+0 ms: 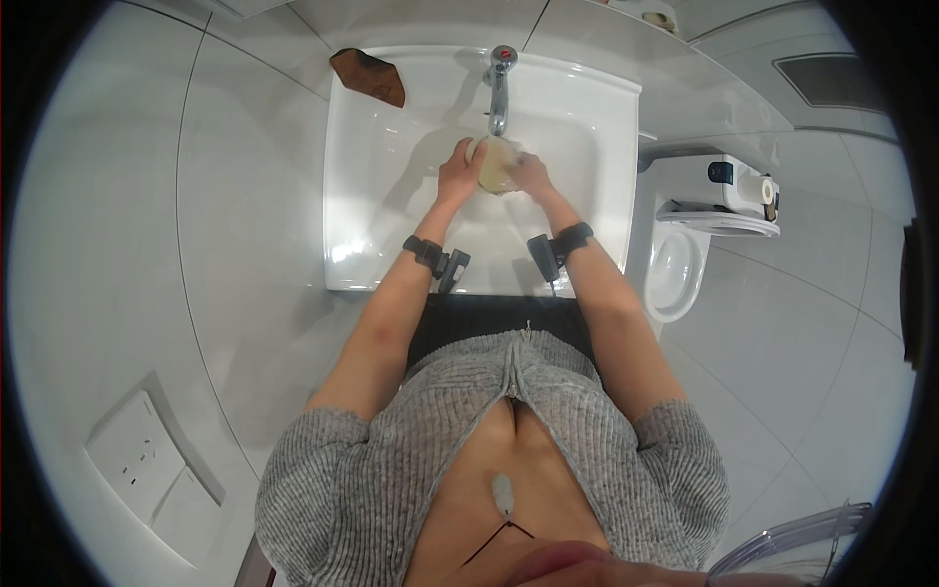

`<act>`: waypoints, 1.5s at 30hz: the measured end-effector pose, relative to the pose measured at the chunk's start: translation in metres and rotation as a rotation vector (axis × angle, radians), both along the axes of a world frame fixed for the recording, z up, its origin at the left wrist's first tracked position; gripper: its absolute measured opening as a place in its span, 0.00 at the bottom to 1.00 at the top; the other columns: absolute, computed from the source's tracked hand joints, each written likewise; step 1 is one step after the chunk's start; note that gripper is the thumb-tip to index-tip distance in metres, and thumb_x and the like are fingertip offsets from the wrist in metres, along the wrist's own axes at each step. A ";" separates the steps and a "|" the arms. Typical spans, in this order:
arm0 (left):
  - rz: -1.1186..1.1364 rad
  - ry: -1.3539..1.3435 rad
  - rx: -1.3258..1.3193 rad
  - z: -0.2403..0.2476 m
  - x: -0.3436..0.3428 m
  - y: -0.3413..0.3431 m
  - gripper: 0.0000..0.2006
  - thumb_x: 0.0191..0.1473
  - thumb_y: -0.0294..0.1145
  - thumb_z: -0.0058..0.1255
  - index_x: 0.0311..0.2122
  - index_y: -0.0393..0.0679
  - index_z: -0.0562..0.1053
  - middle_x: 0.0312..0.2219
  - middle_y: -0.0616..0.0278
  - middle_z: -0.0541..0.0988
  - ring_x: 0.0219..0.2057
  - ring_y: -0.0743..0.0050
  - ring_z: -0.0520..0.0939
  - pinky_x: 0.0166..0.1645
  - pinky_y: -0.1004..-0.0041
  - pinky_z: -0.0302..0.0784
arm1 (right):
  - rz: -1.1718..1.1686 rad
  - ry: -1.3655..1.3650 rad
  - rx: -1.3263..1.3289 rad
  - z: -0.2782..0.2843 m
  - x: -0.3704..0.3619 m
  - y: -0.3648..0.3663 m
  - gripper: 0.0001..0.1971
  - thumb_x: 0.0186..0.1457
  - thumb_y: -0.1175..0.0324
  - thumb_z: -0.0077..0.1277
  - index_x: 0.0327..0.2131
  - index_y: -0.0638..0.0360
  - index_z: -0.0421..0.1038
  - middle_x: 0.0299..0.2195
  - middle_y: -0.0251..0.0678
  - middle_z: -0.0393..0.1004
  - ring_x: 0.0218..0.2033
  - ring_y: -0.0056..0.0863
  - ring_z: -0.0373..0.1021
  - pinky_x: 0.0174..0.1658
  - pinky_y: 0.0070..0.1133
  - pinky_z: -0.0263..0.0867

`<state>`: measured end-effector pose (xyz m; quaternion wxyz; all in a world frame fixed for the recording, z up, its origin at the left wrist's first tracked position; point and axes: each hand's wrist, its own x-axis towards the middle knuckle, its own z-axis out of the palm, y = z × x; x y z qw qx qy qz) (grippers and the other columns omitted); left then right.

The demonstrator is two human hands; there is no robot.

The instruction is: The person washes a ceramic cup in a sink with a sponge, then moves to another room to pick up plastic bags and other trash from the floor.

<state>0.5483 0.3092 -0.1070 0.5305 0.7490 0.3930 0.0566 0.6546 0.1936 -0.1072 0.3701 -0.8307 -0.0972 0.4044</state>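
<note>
Pendant [502, 484]: small, pale grey and oval, on a dark cord at your chest.
Sweater [553, 377]: grey and ribbed, its front zip partly undone, its sleeves ending near your elbows.
Black cloth [460, 328]: at your waist, between the sweater's hem and the front edge of the sink [618, 147].
Left wristband [425, 252]: black, a dark box fixed on its inward side, above the sink near its front edge.
Right wristband [572, 238]: a match for the left one, its box also turned inward, nearer the sink's right edge.
Left hand [460, 174]: you have it curled around the left side of the yellow piece [496, 170].
Right hand [530, 176]: your fingers are at the yellow piece's right side, slightly blurred; you cannot tell whether they grip it or only press on it.
Yellow piece: pale and rounded, between your two hands over the basin, about midway between the sink's left and right edges, just in front of the spout; its kind is unclear.
Tap [500, 93]: chrome, a red mark on top, at the middle of the sink's far edge, spout toward you.
Brown piece [368, 78]: flat and angular, lying at the sink's far left corner.
Toilet [675, 274]: white, beyond the sink's right edge.
</note>
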 end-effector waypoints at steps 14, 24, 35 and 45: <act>-0.069 -0.052 0.110 -0.013 -0.007 -0.011 0.33 0.39 0.27 0.47 0.54 0.48 0.52 0.35 0.44 0.71 0.37 0.46 0.71 0.43 0.61 0.66 | 0.369 -0.398 0.063 -0.028 -0.004 0.008 0.20 0.39 0.62 0.55 0.37 0.61 0.68 0.26 0.44 0.73 0.29 0.37 0.71 0.33 0.25 0.67; 0.105 -0.248 0.291 -0.002 -0.003 -0.020 0.32 0.41 0.33 0.50 0.54 0.48 0.52 0.29 0.44 0.72 0.34 0.45 0.72 0.40 0.58 0.67 | 0.054 -0.035 -0.086 -0.031 -0.016 0.019 0.19 0.45 0.58 0.53 0.22 0.69 0.70 0.19 0.43 0.72 0.21 0.26 0.72 0.24 0.23 0.68; -0.148 0.118 -0.280 0.023 -0.002 -0.015 0.29 0.41 0.30 0.45 0.53 0.53 0.55 0.39 0.49 0.71 0.39 0.49 0.74 0.33 0.63 0.77 | 0.230 -0.709 -0.061 -0.019 0.004 0.017 0.18 0.31 0.59 0.58 0.27 0.56 0.65 0.29 0.40 0.68 0.30 0.43 0.67 0.32 0.31 0.65; 0.012 0.056 -0.452 0.027 0.007 -0.007 0.27 0.51 0.59 0.33 0.51 0.52 0.57 0.44 0.56 0.65 0.41 0.61 0.72 0.28 0.67 0.80 | 0.449 -0.568 0.223 -0.022 -0.009 0.014 0.12 0.41 0.72 0.45 0.34 0.55 0.70 0.34 0.41 0.69 0.31 0.41 0.67 0.37 0.30 0.64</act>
